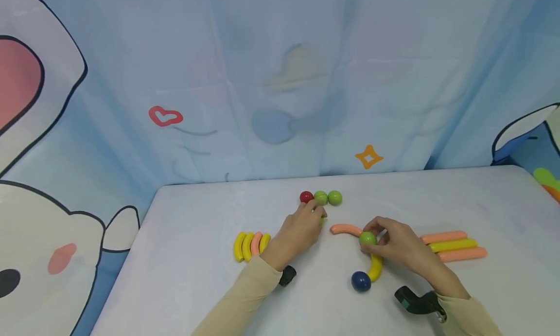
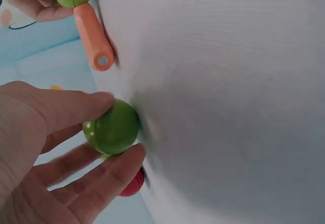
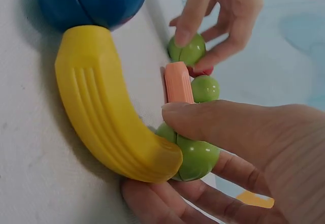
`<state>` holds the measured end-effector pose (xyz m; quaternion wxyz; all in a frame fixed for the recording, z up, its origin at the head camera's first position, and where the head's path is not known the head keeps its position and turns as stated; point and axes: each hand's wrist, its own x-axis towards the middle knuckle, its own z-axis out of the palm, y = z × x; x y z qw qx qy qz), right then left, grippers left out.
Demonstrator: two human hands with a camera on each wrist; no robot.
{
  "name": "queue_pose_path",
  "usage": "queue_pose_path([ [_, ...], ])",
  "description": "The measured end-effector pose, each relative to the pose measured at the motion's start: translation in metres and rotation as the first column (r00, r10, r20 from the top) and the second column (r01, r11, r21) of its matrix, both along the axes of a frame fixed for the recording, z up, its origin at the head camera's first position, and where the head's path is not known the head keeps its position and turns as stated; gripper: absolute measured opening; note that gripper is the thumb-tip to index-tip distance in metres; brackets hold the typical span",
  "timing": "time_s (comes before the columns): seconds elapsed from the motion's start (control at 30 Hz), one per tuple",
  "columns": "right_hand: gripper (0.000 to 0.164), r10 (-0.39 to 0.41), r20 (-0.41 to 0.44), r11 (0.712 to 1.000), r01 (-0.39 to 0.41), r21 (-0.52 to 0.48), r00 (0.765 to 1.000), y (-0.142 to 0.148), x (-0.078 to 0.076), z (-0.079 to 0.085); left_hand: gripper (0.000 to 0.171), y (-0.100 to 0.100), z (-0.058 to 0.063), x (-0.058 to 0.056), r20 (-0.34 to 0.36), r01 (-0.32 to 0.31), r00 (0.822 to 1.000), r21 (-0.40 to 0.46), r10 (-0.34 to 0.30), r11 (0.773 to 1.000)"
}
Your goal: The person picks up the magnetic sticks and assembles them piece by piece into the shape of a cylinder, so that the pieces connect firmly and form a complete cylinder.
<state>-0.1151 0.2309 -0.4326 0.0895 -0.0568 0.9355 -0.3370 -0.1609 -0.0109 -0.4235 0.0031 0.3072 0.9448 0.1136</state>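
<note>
My right hand (image 1: 400, 241) grips a green ball (image 1: 368, 238) between thumb and fingers. A curved yellow rod (image 3: 99, 97) meets that ball at one end and a dark blue ball (image 1: 360, 281) at the other. From the green ball's far side a curved orange rod (image 1: 345, 228) points left, its free end showing a small round inset in the left wrist view. Farther left, my left hand (image 1: 297, 231) pinches another green ball (image 2: 114, 128) close over the white tabletop. The head view mostly hides this ball behind the fingers.
Just beyond the left hand sit a red ball (image 1: 306, 196) and two more green balls (image 1: 335, 198) in a row. Several curved yellow and orange rods (image 1: 238, 247) lie at the left. Straight orange and yellow rods (image 1: 463, 254) lie beside the right forearm. A printed curtain (image 1: 280, 146) hangs behind the table.
</note>
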Motion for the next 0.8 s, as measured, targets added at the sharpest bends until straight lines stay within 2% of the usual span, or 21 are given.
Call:
queue_pose_path([
  [0.13,0.042,0.003,0.005,1.0,-0.003,-0.002,1.0,0.0,0.001,0.0,0.018,-0.014,-0.001,0.006,0.056,-0.017,0.998,0.079,0.013,0.997],
  [0.37,0.045,-0.009,0.002,1.0,0.009,-0.001,1.0,-0.002,0.001,-0.002,0.031,-0.027,0.002,0.017,0.18,-0.07,0.983,0.137,0.045,0.988],
  [0.63,0.044,0.008,-0.003,1.0,-0.009,-0.027,1.0,-0.01,0.001,-0.004,0.03,-0.024,0.0,0.022,0.218,-0.135,0.972,0.201,0.09,0.97],
  [0.8,0.042,0.014,0.006,0.999,-0.014,-0.05,1.0,-0.02,0.003,-0.004,0.03,-0.018,0.0,0.022,0.235,-0.145,0.968,0.224,0.091,0.964],
])
